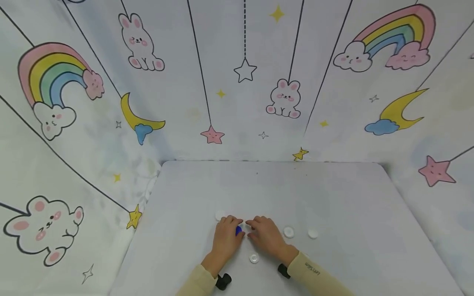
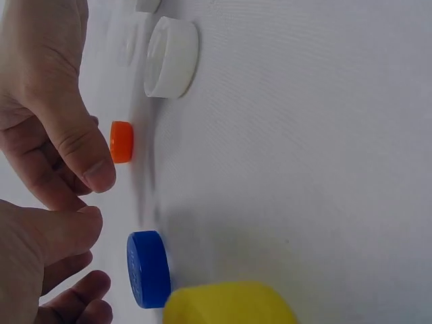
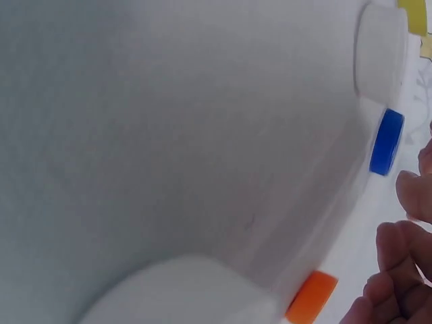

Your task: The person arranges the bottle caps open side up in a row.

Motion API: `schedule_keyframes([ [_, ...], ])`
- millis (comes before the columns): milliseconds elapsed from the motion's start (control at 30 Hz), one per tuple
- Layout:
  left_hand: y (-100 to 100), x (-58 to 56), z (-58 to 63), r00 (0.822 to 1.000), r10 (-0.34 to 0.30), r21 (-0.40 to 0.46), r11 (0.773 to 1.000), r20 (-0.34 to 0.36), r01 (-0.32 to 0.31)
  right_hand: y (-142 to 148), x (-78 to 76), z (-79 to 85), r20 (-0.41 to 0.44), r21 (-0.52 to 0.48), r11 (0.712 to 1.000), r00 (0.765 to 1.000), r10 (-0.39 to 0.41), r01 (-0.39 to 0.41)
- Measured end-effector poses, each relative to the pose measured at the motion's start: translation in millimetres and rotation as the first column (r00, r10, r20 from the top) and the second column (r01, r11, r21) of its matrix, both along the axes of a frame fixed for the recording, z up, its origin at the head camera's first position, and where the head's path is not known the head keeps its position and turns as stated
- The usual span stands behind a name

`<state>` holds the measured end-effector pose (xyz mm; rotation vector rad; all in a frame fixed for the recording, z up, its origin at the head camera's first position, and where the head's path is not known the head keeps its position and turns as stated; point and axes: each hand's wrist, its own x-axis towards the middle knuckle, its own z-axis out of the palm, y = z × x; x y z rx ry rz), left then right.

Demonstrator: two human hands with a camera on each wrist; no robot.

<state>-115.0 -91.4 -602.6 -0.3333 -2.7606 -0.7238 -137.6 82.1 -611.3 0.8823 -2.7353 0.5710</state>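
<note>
left hand (image 1: 226, 236), thumb and fingers apart, beside round blue plastic cap (image 2: 150, 270), right hand (image 1: 268, 236) likewise, near round orange plastic cap (image 2: 122, 142)

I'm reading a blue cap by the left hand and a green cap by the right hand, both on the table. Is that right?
Wrong colour: it is an orange cap by the right hand, not green, as the left wrist view shows. The blue cap does sit by the left hand, both on the table.

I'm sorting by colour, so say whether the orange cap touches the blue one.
No, the left wrist view shows a gap between the orange cap and blue cap.
</note>
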Motion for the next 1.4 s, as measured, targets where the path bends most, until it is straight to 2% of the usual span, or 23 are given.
schedule_keyframes([
  [133, -8.3, 3.7, -3.5, 1.000, 0.017, 0.000, 1.000, 0.022, -0.017, -7.4, 1.0, -0.1, 0.022, 0.025, 0.999, 1.000, 0.019, -0.020],
  [333, -15.8, 8.4, -6.9, 0.999, 0.035, -0.009, 0.999, 0.000, -0.035, -15.6, 1.8, 1.6, 0.047, 0.045, 0.998, 0.998, 0.040, -0.042],
  [633, -22.1, 13.0, -13.5, 0.997, 0.052, -0.045, 0.998, 0.050, -0.049, -20.1, 0.9, -5.6, 0.064, 0.079, 0.997, 0.998, 0.021, -0.026],
  [867, -25.5, 12.7, -15.4, 0.993, 0.082, -0.055, 0.995, 0.080, -0.078, -26.4, 0.2, -6.1, 0.074, 0.096, 0.995, 0.997, 0.018, -0.025],
  [1067, -25.3, 11.6, -16.4, 0.994, 0.090, -0.046, 0.995, 0.062, -0.087, -30.1, -0.4, -3.1, 0.097, 0.138, 0.990, 0.995, -0.001, -0.012],
  [1400, -24.6, 11.0, -16.0, 0.993, 0.085, -0.023, 0.996, 0.086, -0.083, -30.4, -1.0, -3.6, 0.122, 0.122, 0.992, 0.992, 0.007, -0.022],
])
